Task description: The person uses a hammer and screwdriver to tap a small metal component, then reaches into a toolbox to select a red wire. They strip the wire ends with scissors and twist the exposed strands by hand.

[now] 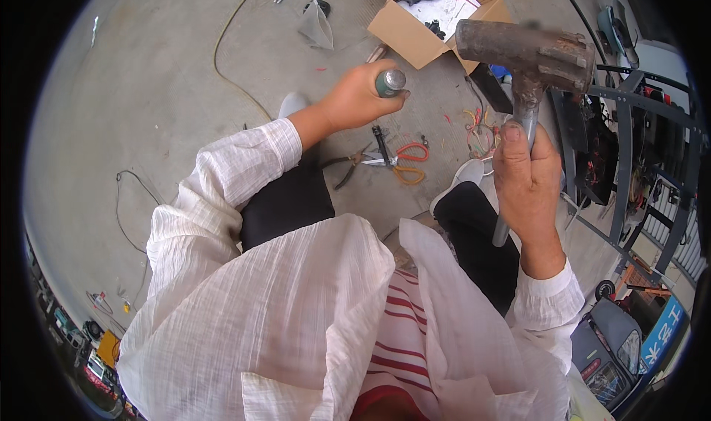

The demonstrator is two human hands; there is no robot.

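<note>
My right hand (527, 176) is closed round the grey metal handle of a hammer (511, 47), whose rusty, heavy head is raised toward the far right. Out in front on the left side, my left hand (359, 99) grips a green-handled tool (389, 84) with a round metal end cap pointing up; its lower part is hidden, so its exact kind does not show. On the floor below that hand lie scissors (409, 173) with orange and yellow loops. Pliers (348, 162) and a small black cylindrical tool (381, 143) lie against them.
An open cardboard box (396, 32) with black parts stands ahead. Coloured wire scraps (481, 132) litter the floor near my right shoe. A dark metal rack (629, 125) stands on the right, above a grey bag (607, 354). A hose (218, 47) curves across the left floor.
</note>
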